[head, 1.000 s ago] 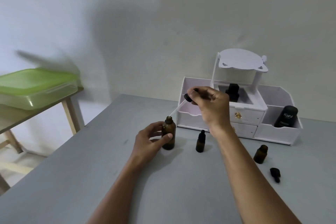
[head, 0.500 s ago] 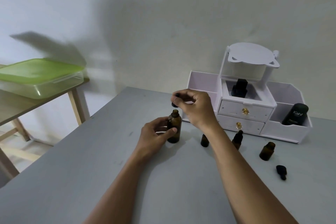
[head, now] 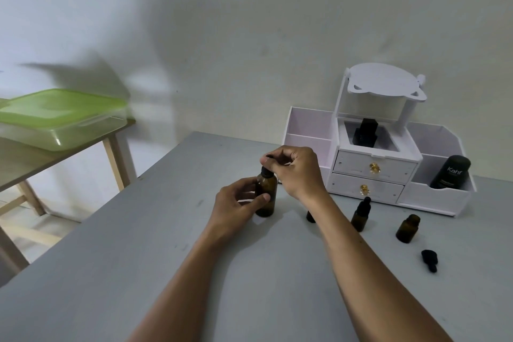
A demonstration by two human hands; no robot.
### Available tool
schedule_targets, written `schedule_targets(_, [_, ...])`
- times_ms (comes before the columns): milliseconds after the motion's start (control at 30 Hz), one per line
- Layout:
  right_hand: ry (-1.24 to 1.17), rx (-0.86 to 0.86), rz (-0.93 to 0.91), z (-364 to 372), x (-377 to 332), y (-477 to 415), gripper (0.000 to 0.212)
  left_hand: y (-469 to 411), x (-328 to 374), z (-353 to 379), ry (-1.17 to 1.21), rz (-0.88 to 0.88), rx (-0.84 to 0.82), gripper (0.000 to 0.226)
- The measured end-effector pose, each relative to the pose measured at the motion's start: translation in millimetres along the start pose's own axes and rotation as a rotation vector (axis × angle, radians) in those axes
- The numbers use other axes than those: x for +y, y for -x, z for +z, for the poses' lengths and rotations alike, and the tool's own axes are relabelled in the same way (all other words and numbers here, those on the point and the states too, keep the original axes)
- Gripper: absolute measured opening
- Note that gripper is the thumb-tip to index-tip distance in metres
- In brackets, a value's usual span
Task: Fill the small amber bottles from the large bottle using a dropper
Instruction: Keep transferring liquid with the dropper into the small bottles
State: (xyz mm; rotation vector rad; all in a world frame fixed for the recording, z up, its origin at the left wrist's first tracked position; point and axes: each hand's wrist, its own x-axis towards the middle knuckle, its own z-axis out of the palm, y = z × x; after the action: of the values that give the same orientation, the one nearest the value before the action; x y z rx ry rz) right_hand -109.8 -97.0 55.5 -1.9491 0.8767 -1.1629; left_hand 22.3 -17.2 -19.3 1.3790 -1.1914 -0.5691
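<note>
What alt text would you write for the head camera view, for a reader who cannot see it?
A person's left hand holds a large amber bottle upright on a grey table while the right hand pinches its black dropper top. A capped small bottle, an open small bottle and a loose black cap sit to the right, before a white drawer organiser.

Left hand curled, gripping; right hand pinching just above it.

Small amber bottle half behind the forearm — dropper cap partly under the right hand
</note>
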Motion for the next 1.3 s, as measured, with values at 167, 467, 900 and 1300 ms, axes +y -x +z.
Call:
schedule_targets(167, [0.018,0.007,-0.009,1,0,-2,0.006,0,1,0,-0.012,-0.001,-0.004,0.041])
schedule_targets(467, [0.035,-0.006,-0.002,-1,-2,0,0.006,1,4,-1,-0.014,-0.016,-0.005,0.039])
schedule_targets(900, [-0.137,0.129,-0.184,-45,-66,-15,0.015,9,15,3,-0.029,0.012,0.082,0.064])
schedule_targets(1300, [-0.125,0.218,-0.206,-147,-69,6,0.008,35,83,76,0.062,0.249,0.305,0.03])
